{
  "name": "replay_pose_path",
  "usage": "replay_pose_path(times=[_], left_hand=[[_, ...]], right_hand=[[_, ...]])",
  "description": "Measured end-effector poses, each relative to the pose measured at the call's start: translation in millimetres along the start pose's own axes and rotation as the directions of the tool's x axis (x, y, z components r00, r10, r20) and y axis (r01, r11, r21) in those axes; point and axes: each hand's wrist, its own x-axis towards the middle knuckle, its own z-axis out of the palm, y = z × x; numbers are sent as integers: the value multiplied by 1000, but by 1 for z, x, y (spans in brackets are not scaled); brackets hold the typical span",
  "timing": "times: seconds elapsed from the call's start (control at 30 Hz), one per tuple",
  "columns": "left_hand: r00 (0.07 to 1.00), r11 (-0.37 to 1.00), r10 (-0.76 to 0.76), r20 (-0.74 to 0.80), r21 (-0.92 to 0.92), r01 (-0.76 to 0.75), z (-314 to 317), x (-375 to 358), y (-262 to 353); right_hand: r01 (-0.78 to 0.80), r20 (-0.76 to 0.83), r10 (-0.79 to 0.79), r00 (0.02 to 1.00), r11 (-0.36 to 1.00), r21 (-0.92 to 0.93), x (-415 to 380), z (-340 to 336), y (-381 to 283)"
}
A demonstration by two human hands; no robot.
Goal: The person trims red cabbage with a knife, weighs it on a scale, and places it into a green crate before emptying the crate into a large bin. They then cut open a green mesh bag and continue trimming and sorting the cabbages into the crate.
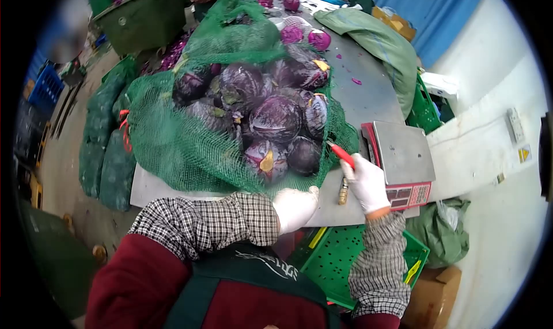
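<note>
A green net sack point(173, 133) full of several purple cabbages point(275, 119) lies on a grey metal table point(368, 99). My left hand point(295, 207), in a white glove, rests at the sack's near edge by the table's front rim. My gloved right hand point(365, 183) holds a red-handled tool point(341, 154) whose tip points at the sack's right side. A small brownish cylinder point(343, 192) hangs or lies just left of that hand.
A red scale with a steel platform point(402, 156) sits right of my right hand. Loose cabbages point(318, 39) and a folded green sack point(380, 41) lie farther back. Filled green sacks point(103, 150) lean on the floor at left. A green crate point(340, 260) stands under the table.
</note>
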Motion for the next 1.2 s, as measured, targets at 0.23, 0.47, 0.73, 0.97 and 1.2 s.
replay_pose_path(times=[0.23, 0.47, 0.73, 0.97, 1.2], left_hand=[[963, 953, 269, -2, -147, -266, 95, -61, -37], [927, 921, 370, 65, -153, -357, 84, -54, -34], [979, 832, 152, 136, -552, -53, 143, -70, -94], [918, 886, 396, -33, -249, -392, 70, -86, -100], [935, 959, 167, -312, 272, -80, -15, -142, -161]], right_hand=[[-387, 114, 398, 910, 916, -109, -134, -16, 19], [-140, 143, 179, 973, 959, -247, -99, 49, -10], [-678, 68, 692, 718, 719, -156, -191, 47, -15], [-652, -96, 654, 750, 756, 52, -128, 122, 68], [-492, -100, 486, 868, 869, -51, -83, 117, 67]])
